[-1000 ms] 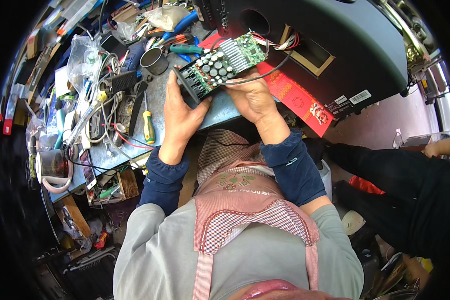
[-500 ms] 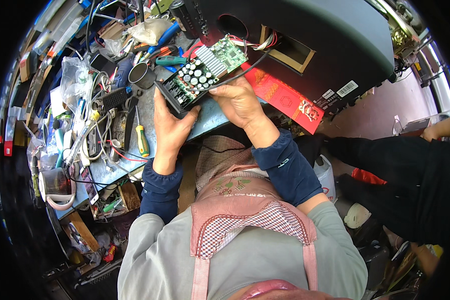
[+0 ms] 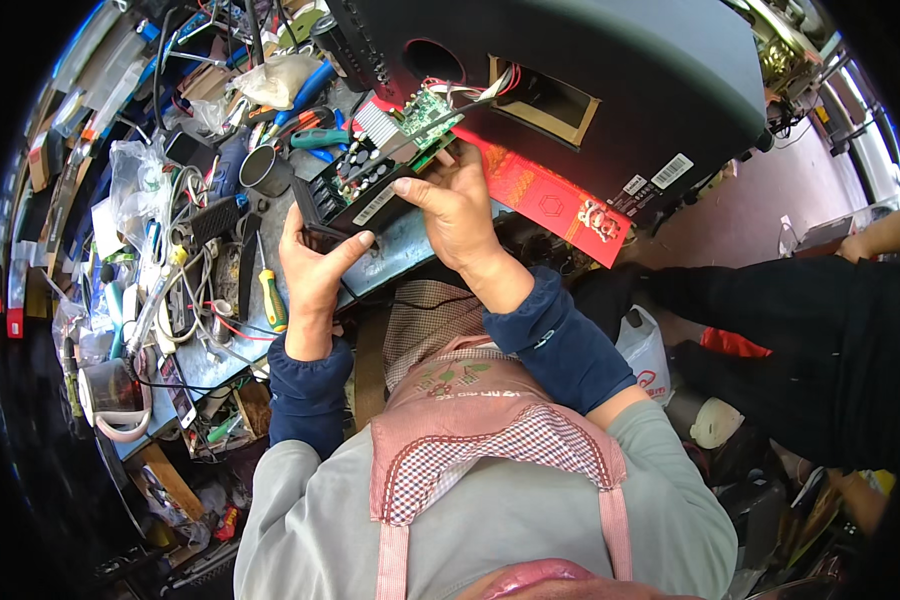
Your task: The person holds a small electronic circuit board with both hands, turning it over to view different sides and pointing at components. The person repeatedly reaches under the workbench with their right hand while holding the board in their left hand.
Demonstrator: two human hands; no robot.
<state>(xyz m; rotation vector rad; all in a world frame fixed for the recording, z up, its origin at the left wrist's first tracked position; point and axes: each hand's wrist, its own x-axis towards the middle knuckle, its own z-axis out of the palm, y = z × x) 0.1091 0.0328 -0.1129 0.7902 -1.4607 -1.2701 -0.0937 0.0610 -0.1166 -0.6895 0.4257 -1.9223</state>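
Both hands hold a circuit board module with a black panel (image 3: 407,200), near the edge of the workbench. A white label shows on the panel. Behind it are round capacitors, a ribbed silver heatsink (image 3: 377,122) and a green circuit board (image 3: 430,113). My left hand (image 3: 316,275) grips the module's left end, thumb along the lower edge. My right hand (image 3: 460,222) is closed round the right part, thumb on the panel, fingers partly hidden behind. Coloured wires (image 3: 480,88) run from near the green board to the opening of a large black cabinet (image 3: 620,70).
A red printed envelope (image 3: 560,200) lies beside the cabinet. Left on the workbench (image 3: 410,250) are a yellow-green screwdriver (image 3: 272,300), a metal cup (image 3: 266,172), a green-handled tool (image 3: 320,139) and tangled cables. Another person's dark-clothed leg (image 3: 760,300) is at the right.
The module has tilted, so its labelled black panel now faces me and hides part of the capacitors. My right hand has shifted down and round, its thumb now on the panel.
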